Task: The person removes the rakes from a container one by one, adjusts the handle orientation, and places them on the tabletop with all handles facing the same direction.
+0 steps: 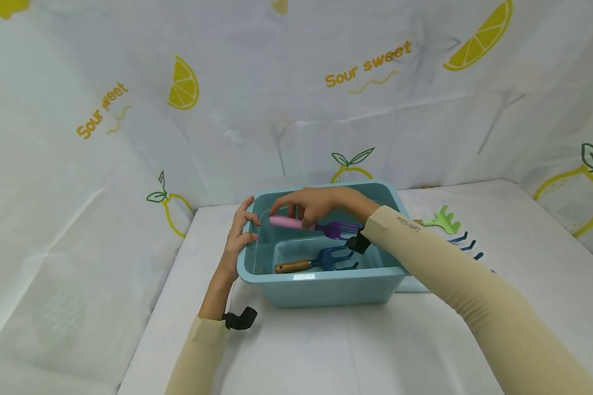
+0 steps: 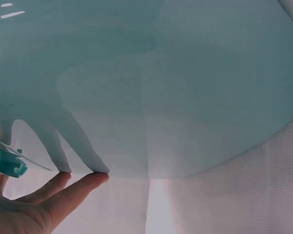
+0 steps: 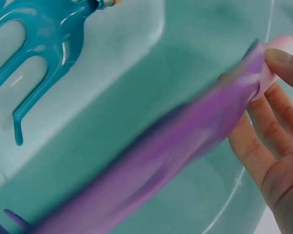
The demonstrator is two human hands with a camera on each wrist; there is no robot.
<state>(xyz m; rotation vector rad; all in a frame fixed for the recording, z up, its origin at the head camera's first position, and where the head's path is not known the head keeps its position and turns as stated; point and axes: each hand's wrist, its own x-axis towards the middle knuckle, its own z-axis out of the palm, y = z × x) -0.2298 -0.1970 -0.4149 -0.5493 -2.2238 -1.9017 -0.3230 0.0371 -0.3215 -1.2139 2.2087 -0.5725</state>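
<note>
My right hand (image 1: 316, 204) pinches a small hand fork with a pink handle (image 1: 285, 221) and purple tines (image 1: 340, 230), held over the inside of a light blue plastic basin (image 1: 326, 291). In the right wrist view the thumb lies at the top of the handle, where the purple head (image 3: 185, 146) begins. At the basin's left rim my left hand (image 1: 237, 230) grips the edge, and the left wrist view shows fingertips (image 2: 95, 179) against the wall. Inside the basin lies a blue hand cultivator (image 1: 328, 259) with a wooden handle (image 1: 292, 266).
To the right of the basin a green hand rake (image 1: 445, 220) lies on the white-covered table (image 1: 316, 351). Blue tines (image 1: 466, 245) of another tool show past my right sleeve. A lemon-print cloth (image 1: 257, 137) hangs behind.
</note>
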